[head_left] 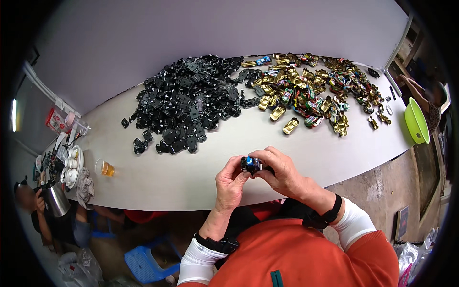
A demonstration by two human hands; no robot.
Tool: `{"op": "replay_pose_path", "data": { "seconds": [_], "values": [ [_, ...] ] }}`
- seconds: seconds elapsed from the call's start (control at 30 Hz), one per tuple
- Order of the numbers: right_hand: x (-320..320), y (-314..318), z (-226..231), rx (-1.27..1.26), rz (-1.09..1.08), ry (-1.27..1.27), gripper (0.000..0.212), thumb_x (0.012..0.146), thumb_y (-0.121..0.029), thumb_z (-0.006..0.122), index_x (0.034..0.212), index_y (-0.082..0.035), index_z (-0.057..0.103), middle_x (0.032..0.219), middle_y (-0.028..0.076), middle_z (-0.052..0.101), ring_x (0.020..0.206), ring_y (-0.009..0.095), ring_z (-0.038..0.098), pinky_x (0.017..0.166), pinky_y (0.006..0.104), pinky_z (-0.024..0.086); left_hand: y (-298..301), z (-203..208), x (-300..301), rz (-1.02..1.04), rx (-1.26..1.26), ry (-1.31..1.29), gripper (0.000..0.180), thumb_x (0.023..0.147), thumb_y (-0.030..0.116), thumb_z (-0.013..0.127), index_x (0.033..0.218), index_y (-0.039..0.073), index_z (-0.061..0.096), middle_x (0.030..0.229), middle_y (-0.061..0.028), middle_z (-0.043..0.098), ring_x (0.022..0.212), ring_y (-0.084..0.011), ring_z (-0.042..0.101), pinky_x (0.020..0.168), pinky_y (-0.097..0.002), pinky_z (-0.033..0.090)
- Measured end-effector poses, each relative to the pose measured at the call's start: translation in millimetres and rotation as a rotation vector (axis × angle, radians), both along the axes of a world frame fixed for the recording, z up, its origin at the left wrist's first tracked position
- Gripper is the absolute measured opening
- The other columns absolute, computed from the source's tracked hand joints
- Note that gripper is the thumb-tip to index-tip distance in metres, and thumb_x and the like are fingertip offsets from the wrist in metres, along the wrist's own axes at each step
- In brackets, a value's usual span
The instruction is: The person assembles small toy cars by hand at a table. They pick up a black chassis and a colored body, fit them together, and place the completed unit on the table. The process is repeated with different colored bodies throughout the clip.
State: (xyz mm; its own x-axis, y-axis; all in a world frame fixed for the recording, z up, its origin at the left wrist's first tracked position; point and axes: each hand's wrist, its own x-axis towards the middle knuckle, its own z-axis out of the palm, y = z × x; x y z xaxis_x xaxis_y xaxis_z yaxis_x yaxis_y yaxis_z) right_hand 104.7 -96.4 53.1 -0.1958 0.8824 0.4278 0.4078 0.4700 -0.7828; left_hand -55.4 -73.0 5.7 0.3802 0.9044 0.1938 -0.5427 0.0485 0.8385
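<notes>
Between both hands, over the near edge of the table, I hold a small blue and black toy car (250,164). My left hand (231,182) pinches it from the left with thumb and fingers. From the right, my right hand (279,170) grips the same car, fingers curled over its top and thumb below. Much of the car is hidden by the fingers. Beyond my hands lies a big heap of black toy car bases (186,103). To its right spreads a pile of gold and multicoloured toy car bodies (306,91).
A plastic cup (104,168) of amber drink stands at the left, beside a white tray (80,165) with cups and a cloth (84,187). A green basin (416,121) sits at the right edge. At far left a person holds a metal kettle (56,199). A blue stool (146,264) is below.
</notes>
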Motion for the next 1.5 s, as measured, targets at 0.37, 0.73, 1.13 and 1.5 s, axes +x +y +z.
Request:
{"op": "replay_pose_path", "data": {
  "seconds": [0.37, 0.73, 1.13, 1.5],
  "values": [
    [5, -9, 25, -0.017, 0.048, -0.079, 0.042, 0.070, 0.006, 0.065, 0.108, -0.007, 0.051, 0.083, 0.012, 0.051, 0.073, 0.028, 0.055, 0.061, 0.0361, 0.046, -7, 18, 3, 0.064, 0.189, 0.121, 0.035, 0.081, -0.003, 0.061, 0.115, -0.002, 0.054, 0.102, -0.0052, 0.054, 0.089, -0.0130, 0.057, 0.078, -0.0246, 0.051],
    [18, -16, 32, 0.072, 0.164, -0.053, 0.045, 0.071, 0.007, 0.065, 0.113, -0.006, 0.053, 0.080, 0.010, 0.050, 0.066, 0.025, 0.054, 0.056, 0.0320, 0.046, -16, 35, 7, -0.003, 0.195, 0.081, 0.035, 0.079, -0.008, 0.060, 0.113, -0.003, 0.055, 0.102, -0.0078, 0.054, 0.087, -0.0145, 0.058, 0.073, -0.0250, 0.053],
    [6, -21, 49, 0.027, 0.100, 0.017, 0.056, 0.068, 0.008, 0.066, 0.118, -0.009, 0.046, 0.085, 0.011, 0.050, 0.071, 0.027, 0.055, 0.059, 0.0352, 0.048, -22, 42, 10, 0.111, 0.216, -0.018, 0.033, 0.085, 0.002, 0.059, 0.115, -0.006, 0.051, 0.101, -0.0068, 0.051, 0.083, -0.0132, 0.056, 0.066, -0.0241, 0.050],
    [8, -21, 52, 0.020, 0.138, -0.065, 0.051, 0.068, 0.012, 0.062, 0.113, -0.005, 0.046, 0.085, 0.011, 0.050, 0.070, 0.027, 0.054, 0.059, 0.0345, 0.046, -22, 41, 13, 0.047, 0.103, -0.078, 0.033, 0.085, 0.004, 0.058, 0.116, -0.006, 0.050, 0.103, -0.0084, 0.052, 0.086, -0.0144, 0.055, 0.064, -0.0252, 0.050]
  ]
}}
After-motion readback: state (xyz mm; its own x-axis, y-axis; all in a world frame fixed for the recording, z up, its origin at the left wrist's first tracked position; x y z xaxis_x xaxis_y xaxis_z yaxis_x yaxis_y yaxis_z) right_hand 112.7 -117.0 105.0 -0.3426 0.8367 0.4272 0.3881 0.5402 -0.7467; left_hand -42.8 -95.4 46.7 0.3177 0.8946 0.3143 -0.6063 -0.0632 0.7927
